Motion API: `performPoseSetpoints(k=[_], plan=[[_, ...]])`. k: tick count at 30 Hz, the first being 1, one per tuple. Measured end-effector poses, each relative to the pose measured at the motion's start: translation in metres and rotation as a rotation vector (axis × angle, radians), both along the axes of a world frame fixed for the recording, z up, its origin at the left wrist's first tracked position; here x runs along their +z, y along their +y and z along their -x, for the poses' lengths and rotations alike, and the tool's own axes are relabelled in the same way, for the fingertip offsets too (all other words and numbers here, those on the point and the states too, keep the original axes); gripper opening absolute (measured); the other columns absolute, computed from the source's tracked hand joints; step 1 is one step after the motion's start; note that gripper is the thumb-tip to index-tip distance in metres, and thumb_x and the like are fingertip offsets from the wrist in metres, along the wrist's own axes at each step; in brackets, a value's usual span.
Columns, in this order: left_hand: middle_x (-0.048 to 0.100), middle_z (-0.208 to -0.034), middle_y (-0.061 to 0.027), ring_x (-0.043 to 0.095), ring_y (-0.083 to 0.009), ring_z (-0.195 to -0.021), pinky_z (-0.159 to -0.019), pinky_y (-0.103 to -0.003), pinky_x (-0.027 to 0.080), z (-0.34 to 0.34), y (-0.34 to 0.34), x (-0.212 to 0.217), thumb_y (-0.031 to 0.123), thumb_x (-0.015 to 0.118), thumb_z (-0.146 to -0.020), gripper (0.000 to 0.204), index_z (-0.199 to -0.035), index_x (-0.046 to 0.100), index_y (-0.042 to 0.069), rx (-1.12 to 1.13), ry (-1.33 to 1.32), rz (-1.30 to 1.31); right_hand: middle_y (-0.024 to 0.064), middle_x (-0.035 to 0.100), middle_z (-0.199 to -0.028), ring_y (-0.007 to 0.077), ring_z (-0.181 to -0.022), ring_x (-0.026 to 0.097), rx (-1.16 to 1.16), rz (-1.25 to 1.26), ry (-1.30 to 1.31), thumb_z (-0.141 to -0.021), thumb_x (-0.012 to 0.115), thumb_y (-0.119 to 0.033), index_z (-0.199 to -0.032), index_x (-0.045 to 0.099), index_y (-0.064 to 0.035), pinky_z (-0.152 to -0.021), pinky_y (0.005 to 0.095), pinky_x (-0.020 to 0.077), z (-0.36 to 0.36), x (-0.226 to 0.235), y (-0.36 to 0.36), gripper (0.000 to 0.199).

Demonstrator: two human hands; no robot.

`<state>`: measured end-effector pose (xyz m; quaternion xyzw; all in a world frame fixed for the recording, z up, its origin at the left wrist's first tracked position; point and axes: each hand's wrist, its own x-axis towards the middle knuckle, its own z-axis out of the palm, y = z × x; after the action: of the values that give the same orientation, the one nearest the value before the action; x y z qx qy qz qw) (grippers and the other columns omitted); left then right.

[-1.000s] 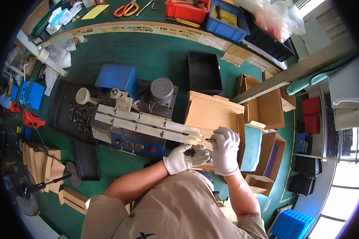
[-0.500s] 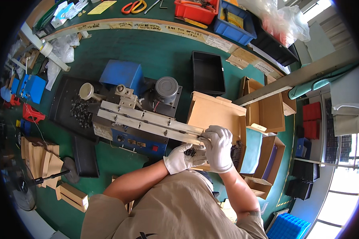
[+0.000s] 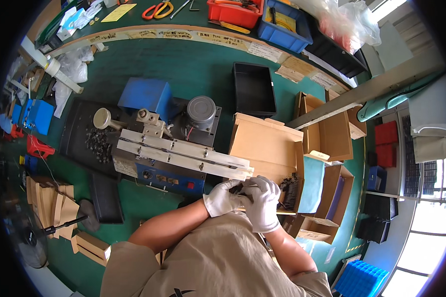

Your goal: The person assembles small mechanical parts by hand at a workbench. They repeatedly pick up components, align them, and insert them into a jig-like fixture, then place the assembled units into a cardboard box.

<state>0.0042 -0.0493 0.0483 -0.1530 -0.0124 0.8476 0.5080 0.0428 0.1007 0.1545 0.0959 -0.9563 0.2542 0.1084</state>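
Observation:
Both hands wear white gloves and meet just in front of the right end of a pale metal rail [image 3: 181,154] on a small bench machine. My left hand [image 3: 221,199] is curled, palm up, round small dark parts [image 3: 239,188], of which only a bit shows. Over its fingertips, my right hand [image 3: 262,204] is closed in a pinch; what lies between its fingers is hidden. Beside the right hand an open cardboard box [image 3: 265,141] contains a row of small black parts [image 3: 290,192]. More black parts [image 3: 99,143] lie loose in a dark tray [image 3: 77,133] at the machine's left end.
The machine carries a blue cover [image 3: 144,96], a round grey motor [image 3: 201,109] and a blue control panel [image 3: 173,180]. Behind the cardboard box sits a black bin [image 3: 254,91]. More cartons [image 3: 327,123] stand at right, under a slanting metal post [image 3: 366,99]. A shelf edge [image 3: 183,33] runs along the back.
My right hand has drawn back from the rail's end, toward my body and slightly left, to my left hand's fingers. The dark parts in the left hand are now mostly covered.

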Motion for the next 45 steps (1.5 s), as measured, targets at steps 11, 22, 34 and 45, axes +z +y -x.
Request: performPoseSetpoints(k=[11,22,34,45], plan=[[0.052,-0.145,-0.0264,0.047,-0.0393,-0.138,-0.119,-0.049,0.036,0.007,-0.003,0.024,0.031,0.043,-0.107,0.047,-0.138,0.053,-0.002,-0.056,0.005,0.026,0.0096,0.064,-0.110,0.0324,-0.106,0.058,-0.011,-0.111,0.096,-0.072,0.075,-0.001,-0.091,0.063,-0.0084,-0.097,0.0458,0.0403,0.046,0.034,0.036,0.024],[0.058,-0.140,-0.0187,0.052,-0.0337,-0.133,-0.118,-0.047,0.035,0.004,-0.006,0.012,0.034,0.042,-0.107,0.047,-0.142,0.053,0.004,-0.047,0.032,-0.006,0.0107,0.060,-0.108,0.0319,-0.105,0.057,0.063,-0.156,0.197,-0.067,0.069,0.002,-0.092,0.059,-0.0070,-0.097,0.0478,0.0399,0.059,0.033,0.020,0.028],[0.057,-0.140,-0.0189,0.052,-0.0355,-0.133,-0.119,-0.050,0.033,0.005,-0.005,0.012,0.033,0.045,-0.105,0.043,-0.137,0.055,0.005,-0.050,0.027,-0.047,0.0117,0.062,-0.110,0.0330,-0.105,0.059,-0.073,0.040,0.245,-0.075,0.076,-0.004,-0.102,0.064,-0.0074,-0.093,0.0463,0.0431,0.048,0.028,0.007,0.029],[0.065,-0.122,-0.0147,0.060,-0.0265,-0.117,-0.104,-0.041,0.047,0.000,0.004,0.006,0.030,0.049,-0.105,0.037,-0.128,0.059,0.003,-0.031,0.306,0.303,0.0106,0.063,-0.119,0.0327,-0.114,0.057,-0.041,-0.048,0.032,-0.069,0.081,-0.016,-0.096,0.071,-0.0106,-0.097,0.0482,0.0398,0.002,-0.010,0.000,0.029]])
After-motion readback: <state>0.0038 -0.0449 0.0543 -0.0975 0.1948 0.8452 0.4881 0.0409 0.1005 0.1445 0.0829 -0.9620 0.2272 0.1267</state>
